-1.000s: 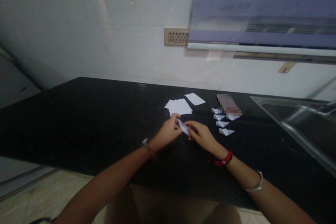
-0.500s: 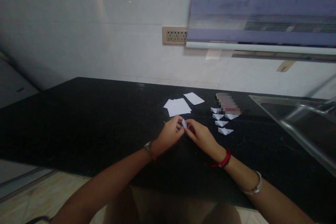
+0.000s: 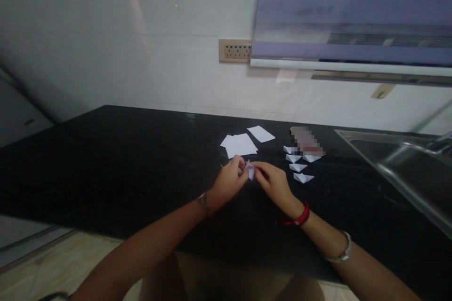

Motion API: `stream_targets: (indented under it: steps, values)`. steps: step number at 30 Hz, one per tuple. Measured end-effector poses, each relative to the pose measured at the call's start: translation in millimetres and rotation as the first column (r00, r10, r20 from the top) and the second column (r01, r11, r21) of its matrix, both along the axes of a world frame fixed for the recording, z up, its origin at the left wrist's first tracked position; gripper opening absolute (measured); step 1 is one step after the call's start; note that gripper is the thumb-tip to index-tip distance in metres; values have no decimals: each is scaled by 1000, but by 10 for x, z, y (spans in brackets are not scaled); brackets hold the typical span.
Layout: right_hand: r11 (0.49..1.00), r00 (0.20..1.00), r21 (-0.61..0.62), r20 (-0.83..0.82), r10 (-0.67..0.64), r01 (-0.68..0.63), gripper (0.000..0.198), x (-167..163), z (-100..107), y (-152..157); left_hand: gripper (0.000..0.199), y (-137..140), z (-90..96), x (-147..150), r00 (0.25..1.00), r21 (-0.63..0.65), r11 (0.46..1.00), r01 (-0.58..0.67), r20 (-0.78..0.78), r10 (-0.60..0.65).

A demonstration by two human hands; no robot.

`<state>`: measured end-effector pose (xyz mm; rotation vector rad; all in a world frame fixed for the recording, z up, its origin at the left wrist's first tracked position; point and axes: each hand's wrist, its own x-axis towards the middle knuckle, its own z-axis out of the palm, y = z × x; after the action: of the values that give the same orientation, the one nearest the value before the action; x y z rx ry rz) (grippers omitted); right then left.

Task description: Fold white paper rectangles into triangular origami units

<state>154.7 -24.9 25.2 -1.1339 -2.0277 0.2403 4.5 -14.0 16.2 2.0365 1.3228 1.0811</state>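
Between my two hands is a small folded piece of white paper (image 3: 251, 171), held up over the dark counter. My left hand (image 3: 230, 180) pinches its left side, while the fingers of my right hand (image 3: 273, 181) grip its right edge. Just beyond my hands lies a loose pile of flat white paper sheets (image 3: 240, 145). One more white sheet (image 3: 261, 133) rests behind that pile, to the right. Several small folded paper boats (image 3: 303, 178) sit in a group to the right of my right hand.
A blurred-out rectangular object, perhaps a phone (image 3: 305, 140), lies behind the folded boats. The metal sink (image 3: 381, 168) takes up the counter's right side. A socket strip (image 3: 235, 51) is on the tiled wall, beside a purple striped blind (image 3: 346, 14).
The folded paper between my hands has been turned and spread out, so more of it shows. My right fingers have shifted slightly to the right.
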Motion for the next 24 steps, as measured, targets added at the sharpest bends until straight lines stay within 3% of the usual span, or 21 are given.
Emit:
stream_targets:
  steps: [9, 14, 17, 24]
  values:
    - [995, 998, -74, 22, -57, 59, 26, -22, 1, 4, 12, 2, 0, 15, 992, -86, 993, 80, 106, -71]
    - [999, 999, -52, 37, 4, -2, 24, -16, 9, 1, 12, -9, 5, 40, 990, -94, 992, 85, 119, -73]
    - [997, 999, -77, -35, 13, -15, 22, 8, 11, 12, 13, -13, 36, 36, 986, -84, 993, 87, 147, -74]
    - [967, 955, -235, -297, 22, -95, 22, 72, -64, 94, 12, 17, 85, -17, 930, -151, 964, 218, 332, -158]
